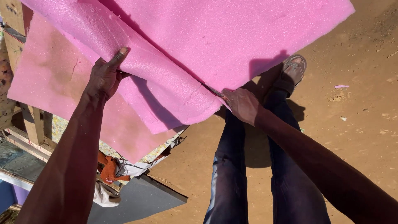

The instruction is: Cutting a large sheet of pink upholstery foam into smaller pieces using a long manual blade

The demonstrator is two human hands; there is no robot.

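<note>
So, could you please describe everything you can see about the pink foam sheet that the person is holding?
The pink foam sheet is large, thick and soft-looking, with a fine grainy surface. It fills the upper part of the view and lies over a paler pink sheet. A slit runs through it, and the freed strip on the left sags and curls. The left hand has its grip on that strip's edge, thumb on top. The right hand holds a thin blade at the slit's near end. Sunlight casts shadows across it.

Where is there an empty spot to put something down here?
The brown dirt ground right of the person's legs is open, with only tiny scraps. A smaller dirt patch lies between the grey board and the legs. The left side is crowded: pink foam sheets, wooden frames, rags.
</note>
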